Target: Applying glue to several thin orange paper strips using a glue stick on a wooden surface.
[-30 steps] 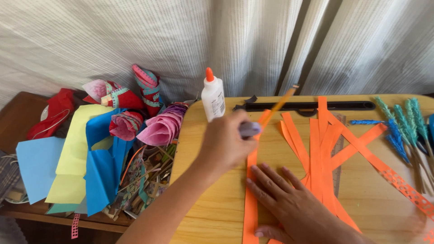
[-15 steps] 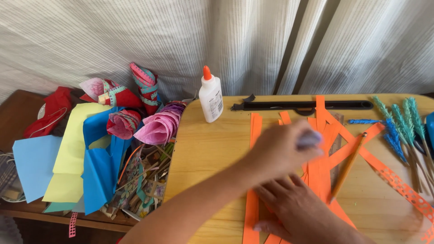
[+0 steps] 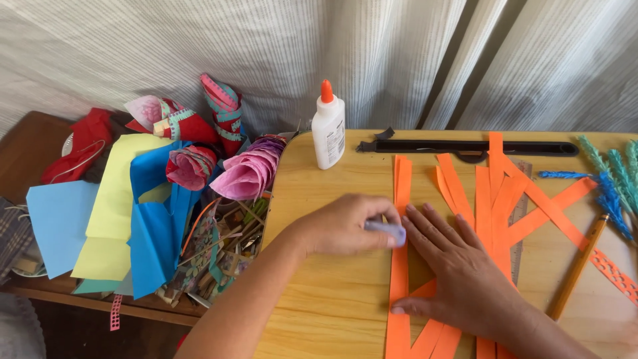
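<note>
My left hand point(image 3: 342, 226) reaches in from the lower left and grips a small lilac stick-like object point(image 3: 387, 231), pressing its end against a long orange paper strip point(image 3: 401, 179) on the wooden table point(image 3: 325, 312). Just to its right, my right hand point(image 3: 458, 272) lies flat with spread fingers, holding down the same strip and the orange strips point(image 3: 495, 193) fanned out beside it. Its fingertips almost touch the lilac object.
A white glue bottle with an orange cap point(image 3: 328, 129) stands at the table's back. A black bar point(image 3: 465, 147) lies behind the strips, and a pencil point(image 3: 578, 266) and blue-green sprigs point(image 3: 608, 186) lie at the right. Coloured paper sheets and rolled cones point(image 3: 153, 206) are heaped off the table's left edge.
My left hand swung right across the strips, then came back down-left onto the leftmost strip. The pencil it carried now lies at the right. My right hand stayed pressing the strips.
</note>
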